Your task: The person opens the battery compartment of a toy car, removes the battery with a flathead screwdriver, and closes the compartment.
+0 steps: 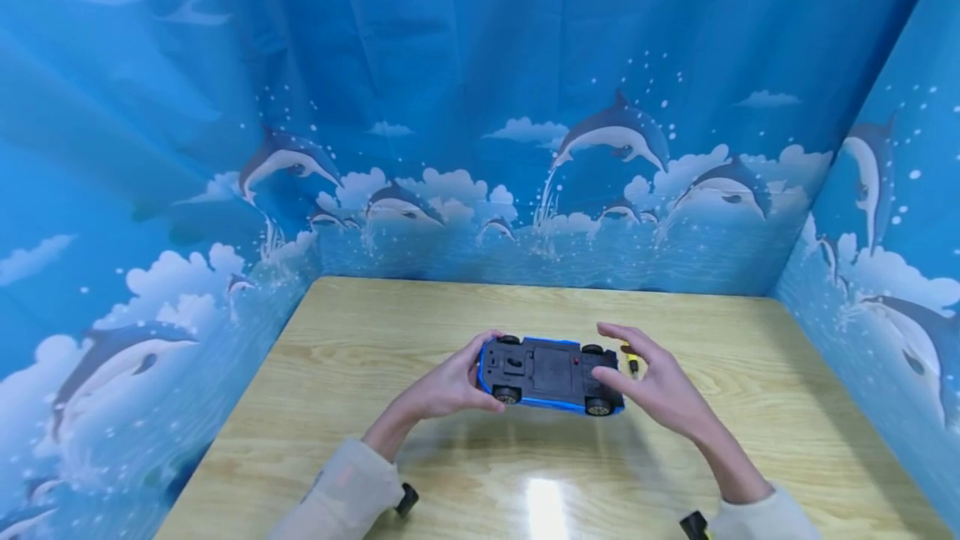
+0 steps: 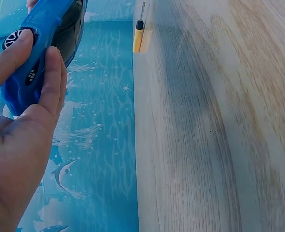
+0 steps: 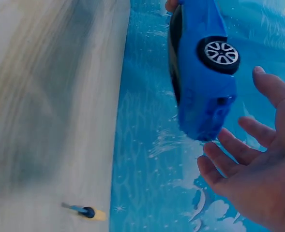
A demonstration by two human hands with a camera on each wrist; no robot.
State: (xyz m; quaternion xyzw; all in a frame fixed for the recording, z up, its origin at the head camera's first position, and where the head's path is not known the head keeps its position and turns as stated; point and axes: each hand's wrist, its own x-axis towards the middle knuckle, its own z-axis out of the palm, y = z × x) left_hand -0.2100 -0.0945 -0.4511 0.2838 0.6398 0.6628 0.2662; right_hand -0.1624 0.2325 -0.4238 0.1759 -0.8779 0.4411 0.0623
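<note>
A blue toy car (image 1: 551, 375) is held up above the table, its dark underside with wheels turned toward the head view. My left hand (image 1: 450, 382) grips one end of it, the thumb by a wheel in the left wrist view, where the car (image 2: 45, 43) shows partly. At the other end, my right hand (image 1: 663, 386) has its fingers spread. In the right wrist view this hand (image 3: 258, 164) holds nothing, fingertips close to the end of the car (image 3: 207, 92); whether they touch it I cannot tell.
A small screwdriver (image 2: 138, 38) with a yellow and black handle lies on the wooden table (image 1: 360, 332) near its far edge, partly hidden behind the right hand in the head view. A blue curtain (image 1: 450, 107) printed with dolphins surrounds the table's back and sides.
</note>
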